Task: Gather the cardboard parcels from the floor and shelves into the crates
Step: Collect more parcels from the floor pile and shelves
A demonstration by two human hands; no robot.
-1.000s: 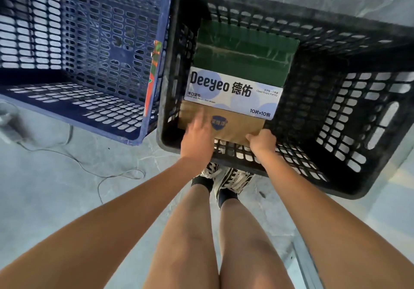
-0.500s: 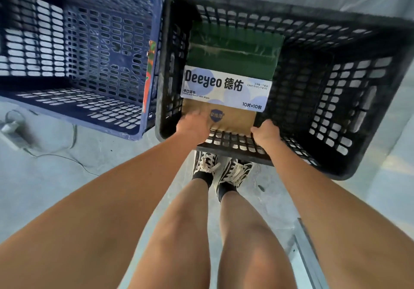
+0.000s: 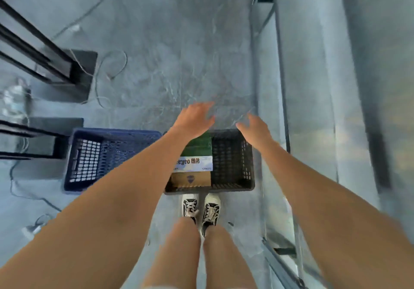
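Both hands hang empty above the far edge of the black crate [image 3: 233, 165], the left hand [image 3: 193, 118] and right hand [image 3: 254, 128] with fingers loosely spread. The parcel [image 3: 192, 168] lies flat against the black crate's left wall. The blue crate [image 3: 89, 156] stands just beside it on the floor [image 3: 179, 42].

mount: single head-worn wide-angle view, standing height
facing: steeply down and forward over grey concrete floor [image 3: 170, 42]
range: perforated black plastic crate [image 3: 230, 161] and perforated blue plastic crate [image 3: 89, 156] low in centre frame, near the black-and-white sneakers [image 3: 201, 210]
overlap: none, only one view
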